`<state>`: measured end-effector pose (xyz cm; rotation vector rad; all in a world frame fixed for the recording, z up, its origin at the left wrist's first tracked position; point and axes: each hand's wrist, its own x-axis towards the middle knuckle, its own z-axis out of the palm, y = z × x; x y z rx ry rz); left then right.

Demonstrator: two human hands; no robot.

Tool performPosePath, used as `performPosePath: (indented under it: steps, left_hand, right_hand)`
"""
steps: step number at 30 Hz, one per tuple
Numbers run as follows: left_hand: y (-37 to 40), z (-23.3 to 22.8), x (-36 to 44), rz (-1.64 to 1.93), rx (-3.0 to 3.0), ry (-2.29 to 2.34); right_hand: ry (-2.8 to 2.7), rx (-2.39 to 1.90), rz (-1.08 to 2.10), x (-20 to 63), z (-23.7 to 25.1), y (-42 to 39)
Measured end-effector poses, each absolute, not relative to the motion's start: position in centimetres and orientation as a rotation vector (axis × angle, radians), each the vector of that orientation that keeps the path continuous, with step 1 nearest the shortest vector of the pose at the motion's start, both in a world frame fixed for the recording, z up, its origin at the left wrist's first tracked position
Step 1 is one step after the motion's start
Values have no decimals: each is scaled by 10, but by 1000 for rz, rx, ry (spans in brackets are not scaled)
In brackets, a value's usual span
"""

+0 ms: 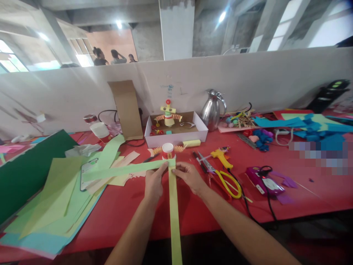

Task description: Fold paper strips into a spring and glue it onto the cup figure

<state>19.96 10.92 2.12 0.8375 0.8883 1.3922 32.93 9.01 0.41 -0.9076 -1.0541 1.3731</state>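
- Left hand (153, 183) lays its index finger on the corner where the light-green paper strip (121, 172) meets the yellow-green paper strip (174, 209); I can't tell whether its other fingers grip.
- Right hand (192, 177), just beside it, pinches the yellow-green paper strip between thumb and fingertips.
- Just beyond both, I see a white-topped cup (168, 148) with accordion-folded paper arms (180, 148).
- Right of them lie yellow-handled scissors (230, 185) and a yellow glue gun (221, 157); left, a smartphone (86, 168) partly under paper.

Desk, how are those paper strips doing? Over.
Left hand on long pale green paper strip; right hand touching long yellowish paper strip. Strips meet at right angles. White-topped cup with pleated paper arms just beyond.
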Motion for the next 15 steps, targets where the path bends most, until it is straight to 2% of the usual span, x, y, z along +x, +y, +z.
performPosePath:
  steps: [15]
  left_hand:
    - [112,10,199,1402,837,855]
  right_hand:
    - [-982,-918,1281,331,0,99]
